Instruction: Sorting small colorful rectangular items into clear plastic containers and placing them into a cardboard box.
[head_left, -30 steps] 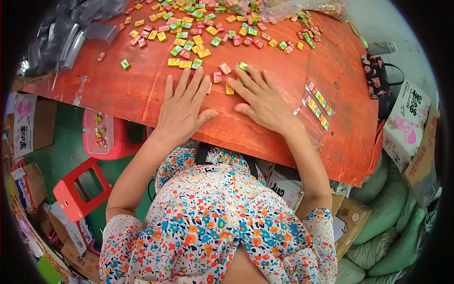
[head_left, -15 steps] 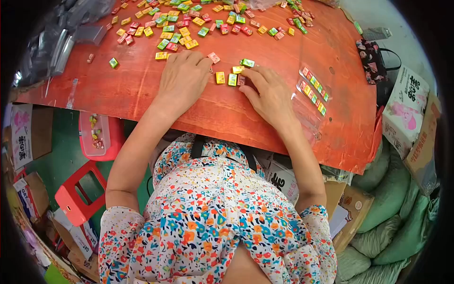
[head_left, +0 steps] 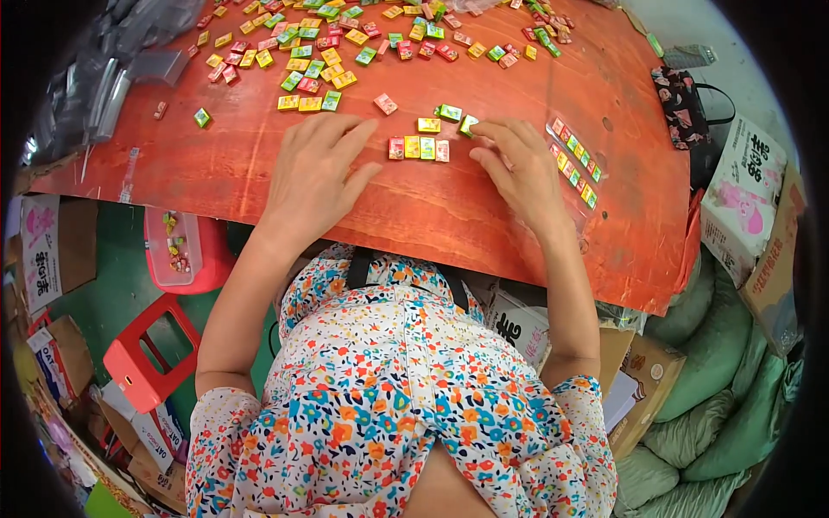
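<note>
Ideally, while the left hand (head_left: 319, 164) is loosely spread beside the row of four small boxes (head_left: 413, 148) on the table (head_left: 527, 91) and the right hand (head_left: 524, 171) has thumb and forefinger parted by a green box (head_left: 468, 125), a light fingertip slide would keep the row flush.

Bench (head_left: 414, 216): red wood, scuffed.
Bag (head_left: 672, 108): black, with a pale pink pattern and dark loop handle, by the bench's right edge.
Carton (head_left: 734, 194): white, printed with a pink figure, near the bag.
Sacks (head_left: 712, 371): green, heaped at lower right.
Stool (head_left: 129, 364): red, at left.
Floor (head_left: 121, 250): green.
Wall (head_left: 708, 26): pale.
</note>
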`<state>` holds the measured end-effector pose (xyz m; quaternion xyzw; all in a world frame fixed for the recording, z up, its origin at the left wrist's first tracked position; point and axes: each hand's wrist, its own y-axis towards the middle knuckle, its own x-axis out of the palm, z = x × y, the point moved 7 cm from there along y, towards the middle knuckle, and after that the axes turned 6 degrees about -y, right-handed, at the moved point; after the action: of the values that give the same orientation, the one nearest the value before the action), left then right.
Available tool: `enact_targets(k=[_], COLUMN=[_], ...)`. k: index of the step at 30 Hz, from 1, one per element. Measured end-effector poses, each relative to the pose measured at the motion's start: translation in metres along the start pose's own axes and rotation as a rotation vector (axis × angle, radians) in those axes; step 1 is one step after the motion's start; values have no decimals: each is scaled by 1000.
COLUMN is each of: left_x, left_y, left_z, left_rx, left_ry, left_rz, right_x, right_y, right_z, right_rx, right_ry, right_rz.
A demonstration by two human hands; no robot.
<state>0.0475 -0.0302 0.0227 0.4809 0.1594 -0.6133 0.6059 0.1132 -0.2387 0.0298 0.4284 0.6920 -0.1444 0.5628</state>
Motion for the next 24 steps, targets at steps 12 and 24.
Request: enact_targets(k=[12, 24], left_x=[-19, -13], left_y=[-18, -6], left_z=[-9, -11], left_rx=[-88, -129], left_ry=[31, 43], left_rz=[27, 107], right_x=[27, 59], right_y=[34, 80], right_z=[-58, -52], right_rx=[-204, -201], right_ry=[-10, -188], right_rz=[-28, -95])
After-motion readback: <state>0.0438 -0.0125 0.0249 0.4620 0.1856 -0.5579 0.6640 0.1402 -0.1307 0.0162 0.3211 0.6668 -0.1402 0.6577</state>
